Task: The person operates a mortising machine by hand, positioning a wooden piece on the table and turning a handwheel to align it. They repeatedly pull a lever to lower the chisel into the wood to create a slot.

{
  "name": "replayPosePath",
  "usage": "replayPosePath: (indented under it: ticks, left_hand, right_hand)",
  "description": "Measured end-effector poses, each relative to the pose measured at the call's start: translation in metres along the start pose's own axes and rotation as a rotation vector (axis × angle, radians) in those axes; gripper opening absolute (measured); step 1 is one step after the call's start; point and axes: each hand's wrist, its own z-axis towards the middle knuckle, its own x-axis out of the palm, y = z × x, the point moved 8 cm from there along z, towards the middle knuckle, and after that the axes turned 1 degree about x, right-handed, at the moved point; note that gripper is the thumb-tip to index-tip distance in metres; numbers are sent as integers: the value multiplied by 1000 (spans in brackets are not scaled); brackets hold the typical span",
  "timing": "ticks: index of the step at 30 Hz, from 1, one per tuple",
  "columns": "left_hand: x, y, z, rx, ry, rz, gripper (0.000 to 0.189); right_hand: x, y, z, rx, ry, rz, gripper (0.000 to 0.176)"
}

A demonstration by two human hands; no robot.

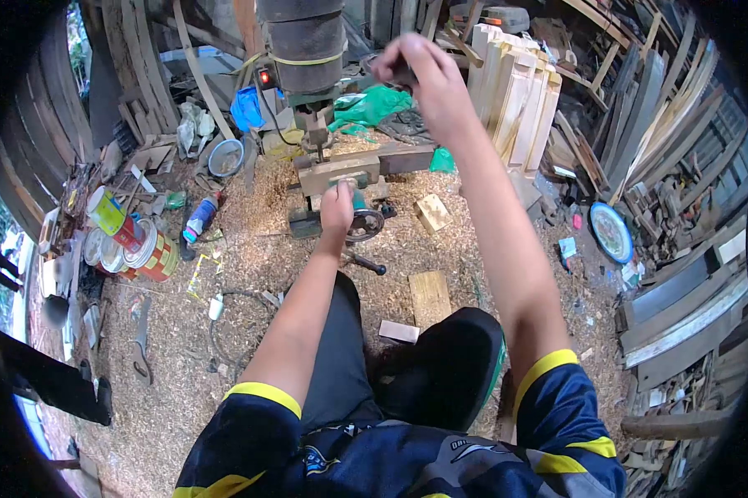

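The left hand (337, 209), curled at the far wood (316, 178) below the machine (303, 54), and raised right hand (436, 83), part-closed, grasps unclear, suggest machining that calls for steady alignment.

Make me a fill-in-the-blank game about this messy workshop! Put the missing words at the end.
The hand raised away from the machine is the person's ____ hand.
The small light on the switch box glows ____.
The strap around the machine's dark drum is ____.
The round tray on the right has a ____ rim.

Missing words: right; red; yellow; blue.
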Motion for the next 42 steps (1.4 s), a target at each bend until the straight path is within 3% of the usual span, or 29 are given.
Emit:
replayPosePath:
  ticks: [3, 5, 6, 8, 9, 11, 12, 14, 15, 17, 18, 19, 20, 22, 23, 25, 30, 33, 34, 36, 39, 42]
  left_hand:
    - [5, 0, 1, 23, 61, 27, 53]
    - [3, -10, -2, 14, 79, 99, 53]
    - [2, -9, -2, 11, 68, 106, 53]
    - [3, -18, -2, 192, 97, 175, 54]
    - [4, -10, -1, 191, 90, 185, 54]
    - [7, 25, 6, -84, 45, 68, 55]
    - [5, 23, 9, -78, 35, 73, 55]
    - [-1, 7, 6, -14, 25, 394, 55]
    - [-2, -7, 3, 95, -16, 407, 55]
    - [-5, -15, -4, 81, -70, 375, 55]
    - [-5, -14, -3, 91, -81, 364, 54]
    - [-6, -15, -3, 88, -85, 365, 54]
    - [-6, -15, -3, 74, -64, 352, 55]
    - [-6, -12, -2, 47, -45, 341, 57]
    - [-5, -12, -1, 54, -38, 320, 55]
    - [-5, -12, -3, 49, -29, 301, 54]
    - [-6, -25, -6, 83, -54, 280, 50]
    - [-6, -25, -7, 83, -53, 303, 49]
    - [-6, -27, -7, 84, -55, 300, 49]
    - [-6, -29, -7, 68, -57, 329, 48]
    - [-5, -31, -7, 53, -20, 341, 48]
    - [-8, -34, -8, 89, -38, 359, 48]
  right_hand:
    - [-4, 7, 54, -165, 3, -82, 40]
    - [-15, 3, 96, -213, -155, 140, 51]
    - [-21, 0, 113, -211, -149, 151, 51]
    - [-23, -10, 137, -114, -58, 173, 63]
    - [-22, -10, 129, -10, -95, 261, 59]
    - [-29, -23, 102, -10, -160, 333, 59]
    - [-37, -38, 86, -6, -226, 396, 58]
    - [-49, -73, 12, -91, -347, 309, 41]
    - [-67, -119, -36, -93, -448, 114, 42]
    - [-77, -208, -160, 153, -627, -173, 40]
    - [-74, -264, -223, 320, -675, -60, 36]
    - [-62, -286, -272, 335, -683, -140, 34]
    - [-49, -310, -317, 556, -628, -285, 32]
    - [-33, -381, -382, 539, -336, -582, 31]
    - [-27, -385, -391, 548, -330, -580, 31]
    - [7, -380, -393, 303, -81, -847, 34]
    - [16, -405, -368, 406, 131, -916, 39]
    - [28, -426, -355, 442, 399, -909, 55]
    - [27, -426, -351, 441, 400, -912, 55]
    - [23, -445, -360, 759, 522, -859, 64]
    - [25, -454, -359, 857, 557, -718, 68]
    - [26, -442, -354, 865, 585, -833, 69]
